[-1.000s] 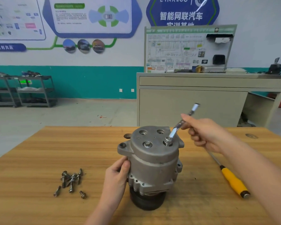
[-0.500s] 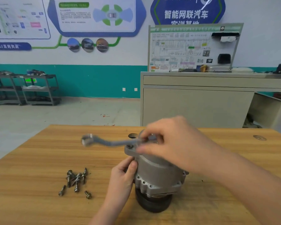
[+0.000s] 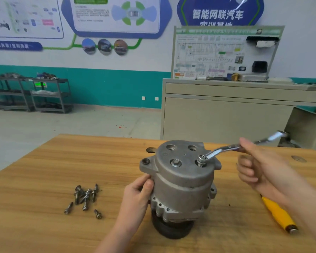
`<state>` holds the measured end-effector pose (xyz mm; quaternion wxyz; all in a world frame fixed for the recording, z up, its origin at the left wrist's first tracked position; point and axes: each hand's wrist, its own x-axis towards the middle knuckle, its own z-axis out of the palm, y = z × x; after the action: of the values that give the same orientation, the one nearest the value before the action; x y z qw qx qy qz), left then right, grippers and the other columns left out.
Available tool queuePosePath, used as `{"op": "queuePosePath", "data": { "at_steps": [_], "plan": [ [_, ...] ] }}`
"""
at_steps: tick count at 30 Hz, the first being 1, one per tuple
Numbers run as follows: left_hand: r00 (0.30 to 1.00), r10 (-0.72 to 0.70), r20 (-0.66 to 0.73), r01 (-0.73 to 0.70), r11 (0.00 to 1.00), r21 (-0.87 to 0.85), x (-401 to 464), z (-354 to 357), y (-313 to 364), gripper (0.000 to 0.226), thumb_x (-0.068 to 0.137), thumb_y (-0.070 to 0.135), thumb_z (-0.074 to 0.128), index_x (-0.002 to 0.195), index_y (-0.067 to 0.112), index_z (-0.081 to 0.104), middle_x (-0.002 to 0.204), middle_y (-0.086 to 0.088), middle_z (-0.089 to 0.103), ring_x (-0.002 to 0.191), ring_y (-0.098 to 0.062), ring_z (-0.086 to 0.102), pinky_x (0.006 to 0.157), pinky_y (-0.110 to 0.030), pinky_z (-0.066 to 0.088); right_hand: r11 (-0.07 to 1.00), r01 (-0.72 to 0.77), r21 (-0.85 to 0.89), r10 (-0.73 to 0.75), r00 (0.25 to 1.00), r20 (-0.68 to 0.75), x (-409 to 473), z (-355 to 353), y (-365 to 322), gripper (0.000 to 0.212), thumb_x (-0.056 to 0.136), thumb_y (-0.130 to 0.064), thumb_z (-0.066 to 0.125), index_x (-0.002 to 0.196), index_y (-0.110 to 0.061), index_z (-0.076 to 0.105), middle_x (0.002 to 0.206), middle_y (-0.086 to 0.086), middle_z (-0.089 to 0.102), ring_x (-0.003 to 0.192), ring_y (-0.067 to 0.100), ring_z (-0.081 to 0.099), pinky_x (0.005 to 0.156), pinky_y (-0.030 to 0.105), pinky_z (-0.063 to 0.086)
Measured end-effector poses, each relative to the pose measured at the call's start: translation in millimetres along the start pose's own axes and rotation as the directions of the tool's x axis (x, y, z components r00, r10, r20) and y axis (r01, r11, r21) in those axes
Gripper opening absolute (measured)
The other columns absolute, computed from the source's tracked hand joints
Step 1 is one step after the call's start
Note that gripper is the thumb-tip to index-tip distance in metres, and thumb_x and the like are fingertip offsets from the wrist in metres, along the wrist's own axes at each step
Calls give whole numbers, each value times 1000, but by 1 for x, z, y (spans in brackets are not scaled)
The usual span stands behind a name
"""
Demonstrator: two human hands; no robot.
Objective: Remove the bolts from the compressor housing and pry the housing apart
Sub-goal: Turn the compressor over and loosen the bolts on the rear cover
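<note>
Grey cast aluminium, the compressor housing (image 3: 181,181) stands upright on its dark pulley end near the middle of the wooden table (image 3: 44,170), a little toward the near edge. My left hand (image 3: 138,196) grips the housing's left flank just under a mounting ear, thumb and fingers curled against the metal. My right hand (image 3: 259,170) is raised to the right of the housing and pinches the shaft of an offset ring wrench (image 3: 224,149) between thumb and forefinger, the other fingers folded in toward the palm. The wrench's ring end sits on the right-hand bolt (image 3: 202,159) on the housing's top face, and its handle runs up and away to the far right, past my fingers. A second bolt (image 3: 175,163) sits seated in the top face to the left of it, and the two holes (image 3: 171,147) on the far side of that face are open. Loose bolts (image 3: 85,196) lie in a small cluster on the table to the left of the housing, well apart from it, with two lying singly just near of the cluster. A yellow-handled screwdriver (image 3: 279,214) lies on the table to the right, partly hidden under my right forearm.
</note>
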<state>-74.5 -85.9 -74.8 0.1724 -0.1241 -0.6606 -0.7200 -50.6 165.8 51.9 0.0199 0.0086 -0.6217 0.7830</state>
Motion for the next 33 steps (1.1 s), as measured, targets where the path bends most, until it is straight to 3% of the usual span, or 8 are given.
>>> {"op": "queuePosePath", "data": {
  "at_steps": [5, 10, 14, 20, 23, 27, 29, 33],
  "plan": [
    [999, 7, 36, -6, 1000, -23, 1, -1, 0, 40, 86, 41, 56, 98, 8, 74, 77, 5, 74, 67, 1, 64, 58, -12, 47, 925, -116, -361, 131, 991, 18, 58, 41, -35, 20, 78, -23, 71, 80, -5, 63, 45, -4, 42, 33, 3, 32, 30, 13, 21],
    [1000, 10, 10, -10, 1000, -14, 2, -2, 0, 29, 81, 39, 53, 80, 19, 74, 75, 5, 74, 69, 2, 64, 63, -11, 47, 610, 229, -759, -33, 964, 264, 57, 103, -42, 20, 86, -32, 71, 83, -13, 75, 41, -9, 50, 33, 3, 37, 36, 13, 31],
    [1000, 13, -3, -13, 1000, 2, 2, -1, 3, 29, 85, 33, 51, 68, 23, 72, 67, 7, 71, 62, 5, 61, 59, -9, 45, 454, 538, -710, -66, 815, 575, 13, 123, -45, 18, 82, -39, 74, 85, -22, 78, 47, -11, 56, 42, 0, 43, 42, 10, 33],
    [999, -45, -1, 45, 998, 33, 4, -2, -4, 26, 96, 27, 60, 77, 30, 78, 76, 9, 74, 70, 4, 63, 63, -13, 49, 122, 738, -664, -261, 669, 696, -56, 78, -23, 31, 70, -65, 62, 73, -36, 53, 68, -21, 47, 64, -3, 45, 55, 17, 32],
    [999, -52, -5, 52, 999, 7, 2, -5, -6, 34, 96, 40, 51, 82, 24, 77, 80, -5, 73, 75, -11, 63, 68, -26, 50, 291, 721, -629, -458, 682, 570, -68, 43, -2, 35, 77, -59, 62, 66, -29, 47, 68, -12, 44, 61, 2, 43, 57, 13, 31],
    [995, -104, 7, 104, 994, -22, 1, -5, -7, 36, 92, 48, 51, 80, 26, 76, 72, -6, 69, 66, -19, 60, 61, -31, 50, 893, 433, -122, -378, 869, 318, -62, 17, 12, 44, 82, -59, 63, 63, -20, 60, 53, 2, 46, 50, 14, 44, 50, 22, 37],
    [996, -90, 15, 90, 996, -20, 0, -4, -5, 38, 94, 54, 55, 78, 27, 76, 67, -2, 68, 61, -13, 59, 56, -25, 50, 962, 232, 143, -257, 946, 197, -46, 13, 16, 33, 85, -41, 62, 67, -14, 67, 48, 4, 42, 42, 15, 40, 41, 23, 34],
    [997, -66, 39, 68, 997, -38, 1, -3, -2, 36, 90, 46, 52, 80, 22, 77, 72, 1, 73, 63, -8, 65, 58, -19, 50, 992, 49, 114, -47, 999, -19, 1, 20, 9, 19, 78, -28, 66, 77, -9, 67, 45, -2, 39, 36, 9, 37, 31, 18, 25]
  ]
}}
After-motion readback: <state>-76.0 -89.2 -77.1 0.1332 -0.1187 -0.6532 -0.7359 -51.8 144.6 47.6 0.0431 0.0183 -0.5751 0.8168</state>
